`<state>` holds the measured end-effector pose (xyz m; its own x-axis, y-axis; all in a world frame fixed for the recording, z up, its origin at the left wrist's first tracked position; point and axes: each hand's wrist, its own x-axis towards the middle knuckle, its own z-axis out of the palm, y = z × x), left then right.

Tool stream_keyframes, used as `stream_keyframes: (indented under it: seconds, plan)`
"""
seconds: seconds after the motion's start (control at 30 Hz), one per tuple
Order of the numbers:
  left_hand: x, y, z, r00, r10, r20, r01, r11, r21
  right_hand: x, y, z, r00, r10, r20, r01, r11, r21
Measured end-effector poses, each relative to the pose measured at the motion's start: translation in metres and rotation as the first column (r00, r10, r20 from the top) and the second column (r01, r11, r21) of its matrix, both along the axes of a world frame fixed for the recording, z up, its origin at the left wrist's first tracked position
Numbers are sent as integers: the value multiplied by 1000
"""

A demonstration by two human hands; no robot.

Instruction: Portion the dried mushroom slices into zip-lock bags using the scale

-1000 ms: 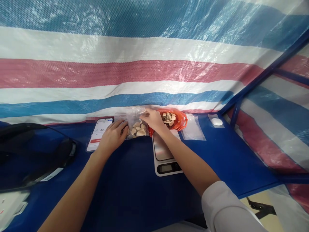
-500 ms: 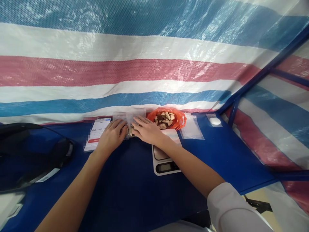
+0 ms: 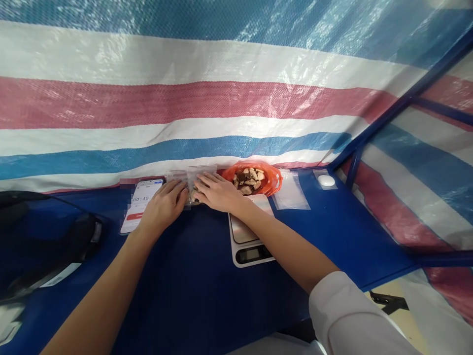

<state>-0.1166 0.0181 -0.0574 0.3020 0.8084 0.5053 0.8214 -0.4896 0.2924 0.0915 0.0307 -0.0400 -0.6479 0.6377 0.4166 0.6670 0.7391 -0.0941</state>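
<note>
My left hand (image 3: 167, 199) lies over the left end of some clear plastic zip bags (image 3: 190, 173), its fingers stretched forward. Beside it, my right hand (image 3: 214, 191) rests with spread fingers on the same bags. Small pale and dark pieces show inside a bag in the gap between the hands; the fingers cover most of them. Just right of my right hand stands an open orange plastic bag (image 3: 274, 181) holding brown-and-white dried slices (image 3: 250, 180). Under my right forearm is a white kitchen scale (image 3: 241, 228), partly covered, its display dark grey.
A phone (image 3: 142, 199) with a running timer lies by my left wrist. More flat clear bags (image 3: 291, 192) and a white rounded object (image 3: 326, 181) on a small bag lie to the right. A black strapped item (image 3: 86, 241) sits at left. Striped sheeting (image 3: 207, 103) hangs behind the blue table (image 3: 207, 276).
The view has turned slightly, so everything sits a little further left. Both hands stay on the clear bags, with hardly any movement over them.
</note>
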Motion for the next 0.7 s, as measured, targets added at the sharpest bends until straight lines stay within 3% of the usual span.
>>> stream_keyframes:
  seconds: [0.17, 0.37, 0.7]
  plan:
    - [6, -2, 9, 998, 26, 50, -29, 998, 55, 9, -6, 11, 998, 7, -65, -7, 1000, 5]
    - [37, -24, 24, 998, 31, 57, -37, 993, 114, 38, -32, 19, 981, -32, -192, 27, 999, -26]
    - [89, -74, 8, 1000, 7, 3, -7, 992, 123, 141, -82, -6, 929, -205, -307, 177, 977, -118]
